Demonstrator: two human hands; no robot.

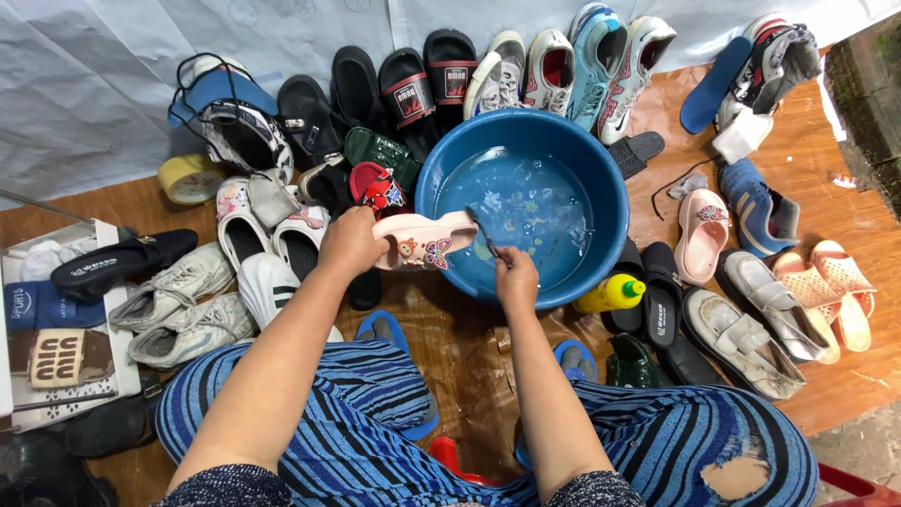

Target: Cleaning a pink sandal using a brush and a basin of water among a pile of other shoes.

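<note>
Striped blue trousers point(394, 413) fill the bottom of my view, knees spread, with my blue slippers point(574, 357) on the brown floor point(469, 366) between them. Past my knees sits the blue basin point(610, 188), holding shallow soapy water. My left hand point(352, 241) is closed around the heel end of a small pink sandal point(427, 241) with cartoon and butterfly decorations on its strap, and I hold it level across the basin's near-left rim, its toe out over the water. My right hand point(515, 275) is curled shut on the handle of a thin brush point(481, 235), whose head meets the sandal's toe end.

To scrub well, I judge I should keep the sandal's toe over the basin so drips fall back in, and brace the heel firmly so the sandal doesn't twist under the bristles. Short strokes near the decorations seem wise, since those raised bits could snag or peel. Dipping the brush often should keep the suds working.

Around me shoes crowd the floor: white sneakers point(178, 300) to my left, black slides point(427, 80) and sports shoes point(572, 66) beyond the basin, pink sandals point(826, 282) and a yellow bottle point(610, 294) to my right, the bottle lying just beside the basin.
</note>
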